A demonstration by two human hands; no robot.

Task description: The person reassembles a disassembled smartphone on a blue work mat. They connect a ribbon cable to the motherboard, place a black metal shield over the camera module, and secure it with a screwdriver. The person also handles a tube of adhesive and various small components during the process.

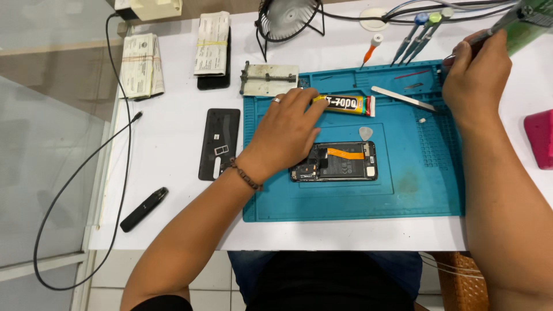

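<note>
The phone (pixel 337 162) lies opened on the blue mat (pixel 415 196), back cover (pixel 219 144) off and set aside on the counter (pixel 173 190); nothing is yet reassembled. The left hand (pixel 285 135) rests loosely against the phone's left end, fingers touching the glue tube (pixel 345 104), grip released. The right hand (pixel 475 72) clenches a slim tool (pixel 498 26) near the screwdrivers (pixel 420 31).

A yellow glue tube (pixel 344 104) with a black label band and a white, red and green end lies flat near the far edge of the teal mat (pixel 415 196), its near end touching the fingertips of the left hand (pixel 285 135). Two white, banded bundles of printed paper slips (pixel 141 64) (pixel 212 43) stand toward the far left corner of the counter (pixel 173 196). A small white label (pixel 219 136) sits on the black phone back cover (pixel 219 143) left of the mat.
</note>
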